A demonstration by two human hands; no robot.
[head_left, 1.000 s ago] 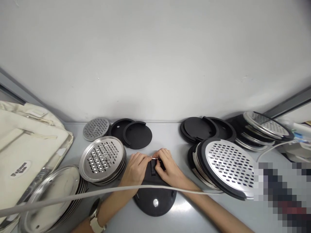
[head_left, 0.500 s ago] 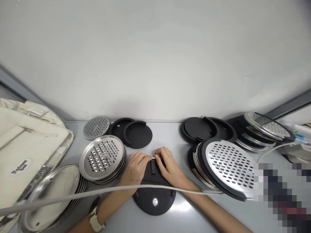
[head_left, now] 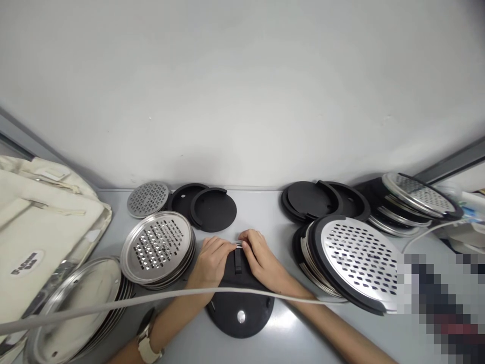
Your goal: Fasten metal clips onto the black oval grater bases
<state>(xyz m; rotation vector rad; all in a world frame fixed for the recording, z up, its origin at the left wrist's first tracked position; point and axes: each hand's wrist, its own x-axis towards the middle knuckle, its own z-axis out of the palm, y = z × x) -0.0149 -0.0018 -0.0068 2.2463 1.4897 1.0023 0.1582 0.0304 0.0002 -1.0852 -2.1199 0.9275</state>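
Observation:
A black round base (head_left: pixel 241 327) with a shiny silver dot lies on the table close in front of me. At its far end is a black strap-like clip (head_left: pixel 238 264) topped by a small metal piece (head_left: pixel 238 246). My left hand (head_left: pixel 209 260) is closed at the left of the clip, thumb tip at the metal piece. From the right, my right hand (head_left: pixel 261 258) curls over the same far end, its thumb beside the metal piece. Both hands cover the sides of the base there, and their inner fingertips are hidden.
Perforated metal grater discs (head_left: pixel 161 245) are stacked at left, near stacked metal plates (head_left: pixel 81 303). Black-rimmed graters (head_left: pixel 359 258) stand at right. Black round holders (head_left: pixel 215 210) lie along the wall. A pale cable (head_left: pixel 170 293) crosses over my forearms. A cream bag (head_left: pixel 56 227) is far left.
The view has shifted very slightly. Both hands stay at the far end of the black base, with hardly any visible movement.

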